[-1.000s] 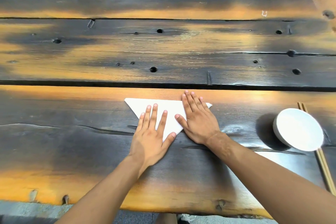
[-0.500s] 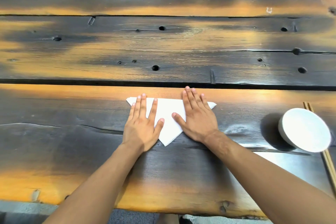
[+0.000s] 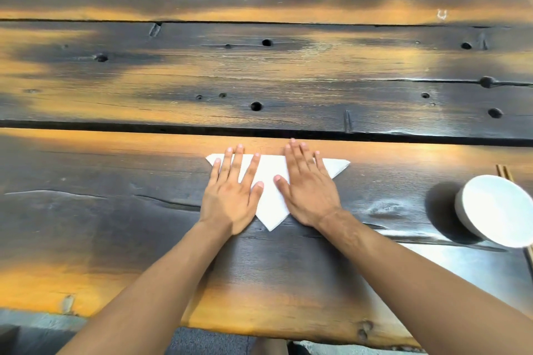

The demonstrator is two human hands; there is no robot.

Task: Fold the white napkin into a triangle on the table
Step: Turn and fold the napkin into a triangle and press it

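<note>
Hands lie flat with straight, spread fingers on the white paper napkin (image 3: 272, 181), gripping nothing: the left hand (image 3: 230, 196) covers the napkin's left part, the right hand (image 3: 310, 190) its right part. The napkin is a triangle on the dark, orange-streaked wooden plank surface (image 3: 115, 210), long edge away from the person, point toward them. Well right of the napkin stands a round white bowl (image 3: 499, 210), with wooden chopsticks (image 3: 503, 171) just beyond it.

Both arms are bare from wrist to frame edge, no sleeves showing. The left hand (image 3: 230, 200) and right hand (image 3: 310, 193) are ungloved.
</note>
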